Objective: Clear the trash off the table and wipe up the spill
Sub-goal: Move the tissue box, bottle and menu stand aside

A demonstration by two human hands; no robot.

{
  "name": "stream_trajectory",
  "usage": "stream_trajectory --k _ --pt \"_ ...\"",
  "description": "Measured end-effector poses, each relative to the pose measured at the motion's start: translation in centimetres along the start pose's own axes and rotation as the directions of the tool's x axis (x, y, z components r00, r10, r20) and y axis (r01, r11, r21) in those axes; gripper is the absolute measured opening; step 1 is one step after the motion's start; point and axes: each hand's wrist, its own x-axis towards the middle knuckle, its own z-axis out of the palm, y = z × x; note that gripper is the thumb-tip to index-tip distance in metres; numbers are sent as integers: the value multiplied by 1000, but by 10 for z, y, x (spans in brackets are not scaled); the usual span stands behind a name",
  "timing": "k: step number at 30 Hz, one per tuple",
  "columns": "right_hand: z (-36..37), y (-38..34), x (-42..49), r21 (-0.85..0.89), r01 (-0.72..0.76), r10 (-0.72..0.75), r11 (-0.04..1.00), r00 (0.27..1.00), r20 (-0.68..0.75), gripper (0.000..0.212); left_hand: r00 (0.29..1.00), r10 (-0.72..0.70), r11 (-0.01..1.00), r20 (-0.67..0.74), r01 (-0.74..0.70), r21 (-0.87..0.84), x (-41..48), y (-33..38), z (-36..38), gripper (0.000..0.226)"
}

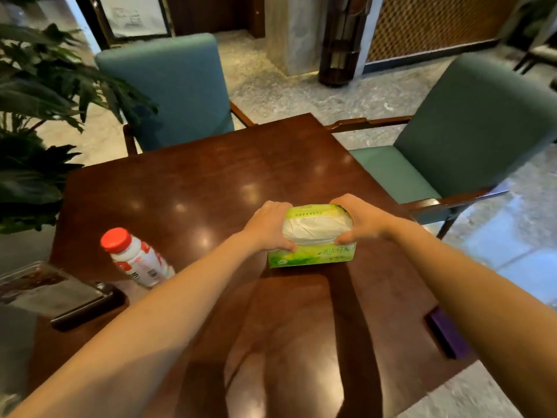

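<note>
A green tissue pack (pixel 316 254) with white tissues showing at its open top rests on the dark wooden table (pixel 193 182), right of centre. My left hand (pixel 269 226) grips its left end and my right hand (pixel 361 220) grips its right end. A white drink bottle with a red cap (pixel 135 257) stands tilted near the table's left side. A black food tray with a clear lid (pixel 51 289) sits at the left edge. No spill is clear to me on the glossy tabletop.
A purple flat object (pixel 449 331) lies near the table's right edge. Two teal chairs stand at the far side (pixel 174 86) and the right side (pixel 470 125). A leafy plant (pixel 36 110) crowds the left.
</note>
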Motion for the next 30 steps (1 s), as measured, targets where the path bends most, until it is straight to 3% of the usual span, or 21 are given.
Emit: stream_trajectory --k 6,14,18,24,27,30 --pt "-34 72 -48 20 -160 161 987 981 -111 81 981 179 982 73 -183 49 74 73 18 76" --pt "-29 152 -92 80 -366 374 927 892 -253 98 893 372 910 252 -404 90 155 145 49 80" --pt "-15 177 -102 164 -423 454 891 841 -295 87 847 410 880 339 -465 99 187 164 72 83" --pt "9 198 -98 243 -513 567 823 763 -311 95 778 462 823 426 -555 121 219 179 93 96" --pt "14 204 -97 261 -517 578 815 755 -310 89 747 449 807 490 -575 136 229 181 92 106" --pt "16 201 -98 248 -533 587 809 757 -287 98 746 420 808 516 -566 161 226 179 91 108"
